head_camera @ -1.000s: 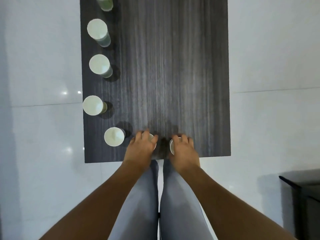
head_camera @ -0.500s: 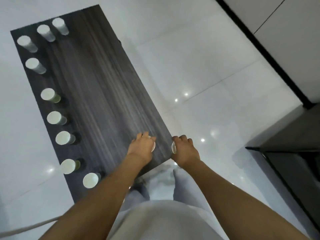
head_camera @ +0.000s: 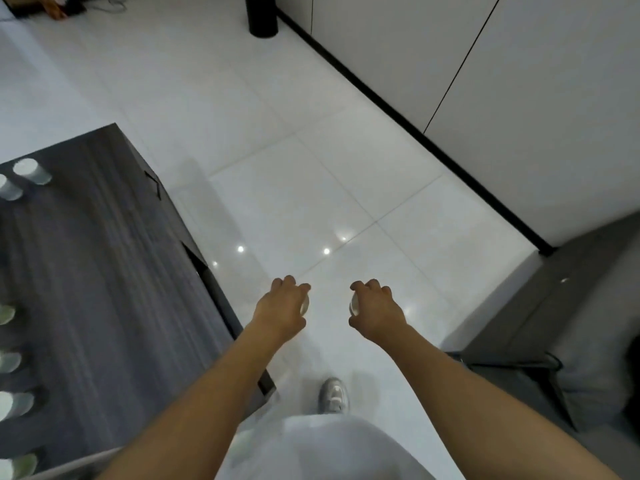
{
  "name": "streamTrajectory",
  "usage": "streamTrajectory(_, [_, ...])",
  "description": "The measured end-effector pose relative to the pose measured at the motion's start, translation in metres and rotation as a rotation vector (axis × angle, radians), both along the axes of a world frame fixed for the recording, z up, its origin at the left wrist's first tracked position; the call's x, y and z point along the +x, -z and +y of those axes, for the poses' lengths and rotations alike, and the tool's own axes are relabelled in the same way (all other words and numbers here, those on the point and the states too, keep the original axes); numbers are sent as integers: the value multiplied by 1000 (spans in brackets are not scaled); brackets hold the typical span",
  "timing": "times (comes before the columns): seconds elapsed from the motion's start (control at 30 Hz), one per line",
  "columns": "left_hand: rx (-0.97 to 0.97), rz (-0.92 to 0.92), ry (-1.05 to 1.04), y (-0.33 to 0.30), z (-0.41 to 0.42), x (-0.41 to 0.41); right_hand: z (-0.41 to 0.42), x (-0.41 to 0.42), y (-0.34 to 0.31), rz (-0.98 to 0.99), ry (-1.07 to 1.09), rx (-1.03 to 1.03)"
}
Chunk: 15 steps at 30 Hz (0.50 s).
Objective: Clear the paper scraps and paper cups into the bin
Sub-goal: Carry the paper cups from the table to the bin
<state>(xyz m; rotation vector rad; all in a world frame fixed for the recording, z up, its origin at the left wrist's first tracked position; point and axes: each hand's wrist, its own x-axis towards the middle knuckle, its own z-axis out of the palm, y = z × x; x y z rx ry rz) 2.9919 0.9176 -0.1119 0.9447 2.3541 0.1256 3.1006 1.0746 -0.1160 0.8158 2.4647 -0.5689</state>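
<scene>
My left hand (head_camera: 280, 308) grips a white paper cup (head_camera: 304, 304) from above; only a sliver of its rim shows past my fingers. My right hand (head_camera: 375, 311) grips a second white paper cup (head_camera: 354, 305) the same way. Both hands are held out over the white tiled floor, to the right of the dark wooden table (head_camera: 104, 289). Several more paper cups stand along the table's left side, among them one at the far end (head_camera: 31, 170) and one near the front (head_camera: 14, 403). A black cylindrical bin (head_camera: 262, 15) stands on the floor far ahead by the wall.
A wall with a black skirting (head_camera: 415, 133) runs along the right. A dark low piece of furniture (head_camera: 571, 306) sits at the right edge. My shoe (head_camera: 333, 394) is on the floor below my hands. Cables and items lie at the top left.
I have turned right, away from the table. Both hands lifted their cups off the table's front edge and now carry them over the floor. The bin has come into view.
</scene>
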Motion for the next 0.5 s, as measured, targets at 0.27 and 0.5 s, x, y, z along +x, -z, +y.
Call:
streamTrajectory(0.27, [-32,30,-55,-6,70,-80,73,-85,2,-7,-83,-13])
streamTrajectory(0.5, [-31,47,-123,-7,124,-220,132,-241,6,28,-166,-33])
